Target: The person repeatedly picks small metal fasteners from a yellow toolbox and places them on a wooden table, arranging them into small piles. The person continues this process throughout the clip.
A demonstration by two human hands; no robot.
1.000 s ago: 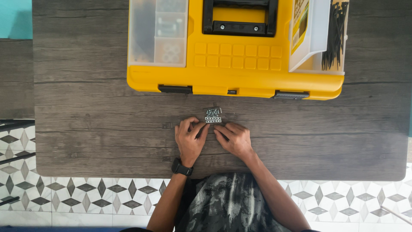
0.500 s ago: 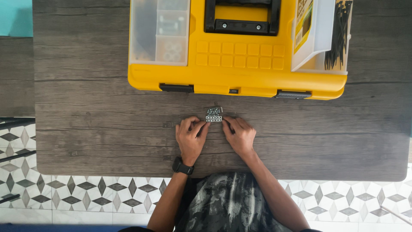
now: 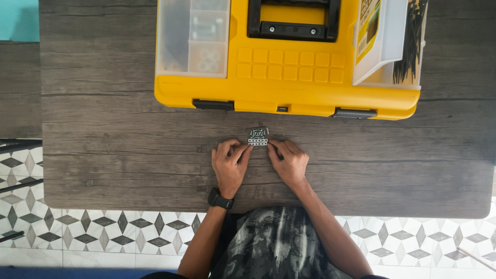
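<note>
Two hands, the left hand (image 3: 229, 166) and right hand (image 3: 289, 163), rest fingertips-down, gripping nothing, flanking the small metal parts (image 3: 258, 137) already gathered in neat rows mid-frame, below the yellow toolbox (image 3: 289, 67).

A dark grey, wood-grain table (image 3: 103, 155) is spanning most of the view — beneath its near edge a tiled floor (image 3: 103, 232) of white, grey and black diamond patterning is showing, a teal surface (image 3: 18, 20) is sitting at the upper left corner, and even, diffuse light is falling throughout.
</note>
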